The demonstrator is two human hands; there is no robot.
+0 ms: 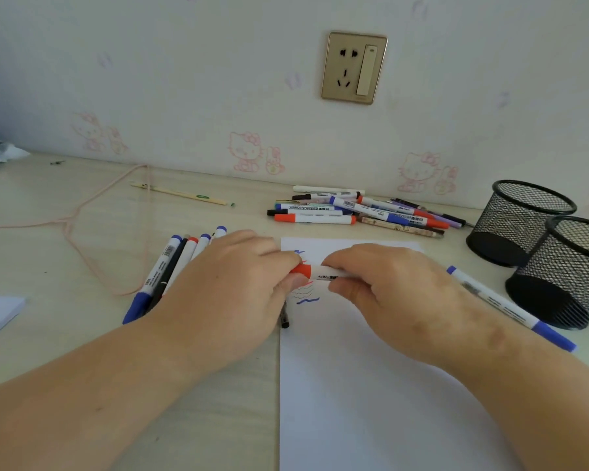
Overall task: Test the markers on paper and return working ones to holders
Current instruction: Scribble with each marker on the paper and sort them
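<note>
Fingers of left hand (232, 283) and right hand (385, 287) apparently pinching red marker (315, 272) between them, above paper (354, 385).

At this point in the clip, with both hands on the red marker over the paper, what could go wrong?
1. The left hand grips the cap of the red marker and the right hand its barrel; a sudden pull could streak ink across the paper.
2. The blue marker lies beside the right wrist and could get knocked away.
</note>
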